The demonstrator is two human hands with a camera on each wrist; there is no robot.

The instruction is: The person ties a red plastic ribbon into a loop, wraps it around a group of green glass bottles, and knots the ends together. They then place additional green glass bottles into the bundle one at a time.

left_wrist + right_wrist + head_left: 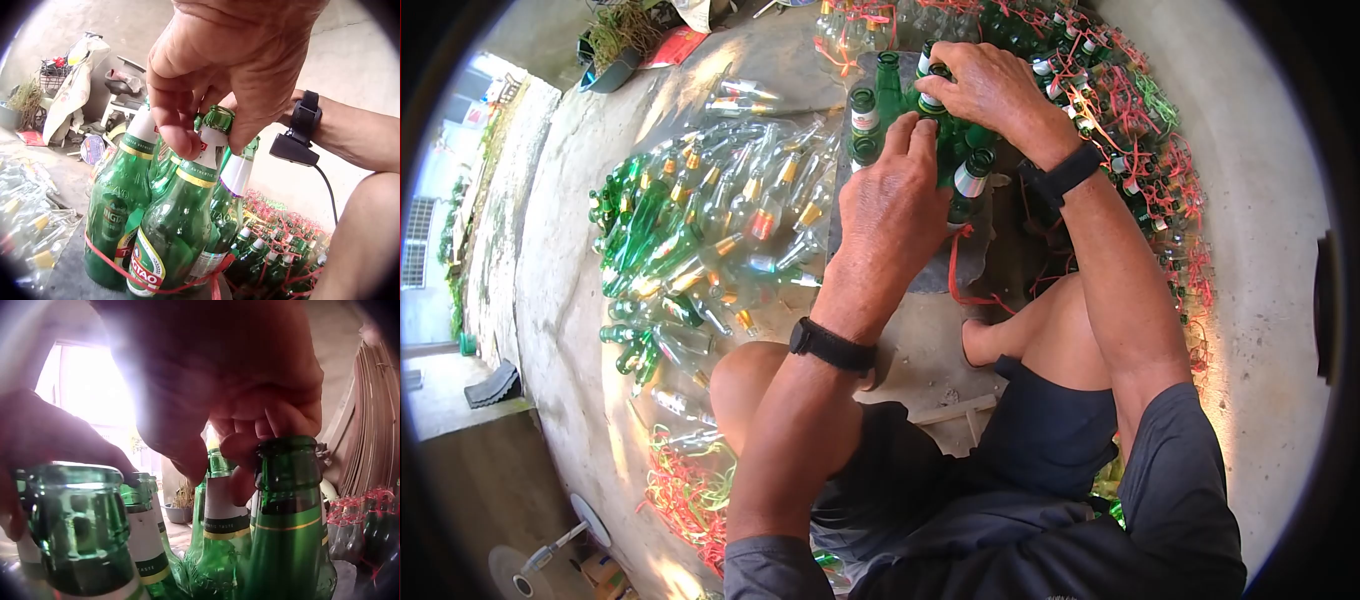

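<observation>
Green bottles (887, 90) (178, 212) stand upright, close together, on a dark slab (935, 275); a red strap (169, 290) runs around their lower part. My left hand (895, 205) (237, 56) reaches down from above, its thumb and fingers on either side of a front bottle's neck (212, 140). Across the group, my right hand (995, 95) (231, 375) has its thumb and fingers around another bottle's neck (222, 487). Palms and parts of the fingers are hidden in the head view.
Loose clear and green bottles (730, 200) lie on the floor to the left. Strapped bottles (1140, 170) (275, 250) stand on the right, with more behind the slab. A pile of red and green straps (685, 490) lies at the lower left.
</observation>
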